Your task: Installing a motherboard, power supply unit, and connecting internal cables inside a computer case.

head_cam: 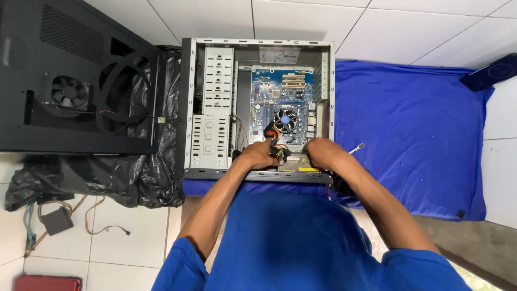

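Observation:
An open grey computer case (188, 108) lies on its side on a blue cloth (414, 124). Inside it sits a blue motherboard (269, 102) with a round black cooler fan (285, 119). My left hand (258, 153) is closed around a bundle of black, yellow and red power cables (279, 152) at the case's near edge. My right hand (323, 152) rests beside it on the power supply with a yellow label (301, 164); its fingers are curled down, and what they grip is hidden.
A black side panel with a small fan (70, 91) lies at the left on black plastic sheeting (124, 172). A screwdriver tip (356, 148) shows on the cloth by my right wrist. Loose wires and a small box (56, 220) lie on the white tiles.

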